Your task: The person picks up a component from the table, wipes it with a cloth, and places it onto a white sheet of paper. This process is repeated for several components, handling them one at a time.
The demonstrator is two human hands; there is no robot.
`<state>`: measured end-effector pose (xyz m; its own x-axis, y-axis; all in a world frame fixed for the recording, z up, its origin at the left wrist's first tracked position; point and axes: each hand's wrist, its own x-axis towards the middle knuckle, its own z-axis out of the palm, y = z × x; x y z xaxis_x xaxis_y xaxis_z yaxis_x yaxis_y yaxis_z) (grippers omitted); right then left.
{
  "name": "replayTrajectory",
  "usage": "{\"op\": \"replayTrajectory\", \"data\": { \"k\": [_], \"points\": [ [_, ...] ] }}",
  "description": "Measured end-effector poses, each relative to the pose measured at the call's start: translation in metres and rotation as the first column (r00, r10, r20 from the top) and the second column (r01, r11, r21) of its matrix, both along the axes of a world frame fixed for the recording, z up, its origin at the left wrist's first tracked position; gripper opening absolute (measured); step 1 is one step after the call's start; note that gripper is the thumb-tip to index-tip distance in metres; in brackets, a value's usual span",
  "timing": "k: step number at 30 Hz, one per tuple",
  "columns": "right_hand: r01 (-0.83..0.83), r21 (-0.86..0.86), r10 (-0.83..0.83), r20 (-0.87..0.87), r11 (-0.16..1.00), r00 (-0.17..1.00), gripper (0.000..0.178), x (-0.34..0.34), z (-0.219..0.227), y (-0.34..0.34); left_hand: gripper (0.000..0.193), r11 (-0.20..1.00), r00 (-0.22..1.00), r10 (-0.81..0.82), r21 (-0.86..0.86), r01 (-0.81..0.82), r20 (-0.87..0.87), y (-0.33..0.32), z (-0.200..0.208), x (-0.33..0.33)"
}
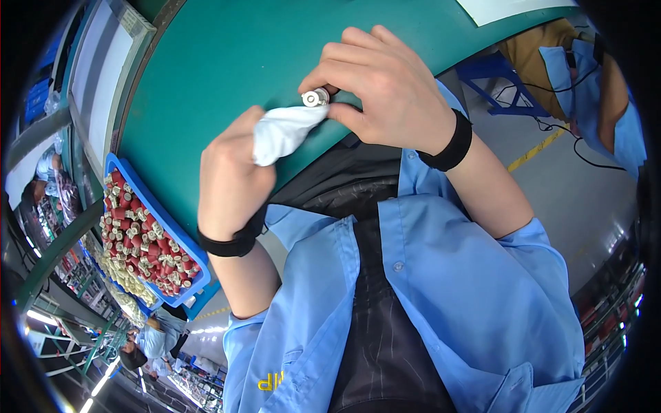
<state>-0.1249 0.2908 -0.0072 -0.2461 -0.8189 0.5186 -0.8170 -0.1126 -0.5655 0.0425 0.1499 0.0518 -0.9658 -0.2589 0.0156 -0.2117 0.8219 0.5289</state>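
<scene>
Right hand (382, 86) is pinching a metal part (313, 98) over the counter (206, 76), left hand (233, 168) is bunching a cloth (281, 134) right by it, bin (165, 215) of red bits (141, 241) just sitting off left.

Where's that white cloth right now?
In the head view, the white cloth is just left of upper centre, in the left hand, its right end beside the small silvery part held by the right hand.

Upper right: white sheet (506, 9); below it, blue frame (490, 67), yellow floor stripe (537, 149) and a co-worker (561, 74).
</scene>
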Motion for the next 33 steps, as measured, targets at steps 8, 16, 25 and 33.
{"op": "replayTrajectory", "data": {
  "k": [8,16,25,33],
  "points": [
    [-0.009,-0.006,0.009,0.010,1.000,1.000,0.022,-0.002,0.012,-0.001,0.028,0.996,0.998,-0.050,0.067,0.053,-0.038,0.004,0.015,0.003],
    [-0.015,-0.009,0.015,-0.014,1.000,1.000,0.025,0.001,0.014,-0.002,0.033,0.960,0.988,0.126,-0.260,-0.100,0.086,-0.024,0.006,0.011],
    [-0.037,0.017,0.034,0.132,0.999,0.991,0.013,-0.003,0.024,0.002,0.030,0.991,0.993,-0.112,-0.067,0.114,0.036,-0.007,0.003,-0.003],
    [-0.048,0.019,0.045,0.131,0.999,0.990,0.014,-0.003,0.024,0.004,0.033,0.997,0.996,-0.075,0.002,0.075,-0.057,-0.013,0.004,-0.004]
  ]
}}
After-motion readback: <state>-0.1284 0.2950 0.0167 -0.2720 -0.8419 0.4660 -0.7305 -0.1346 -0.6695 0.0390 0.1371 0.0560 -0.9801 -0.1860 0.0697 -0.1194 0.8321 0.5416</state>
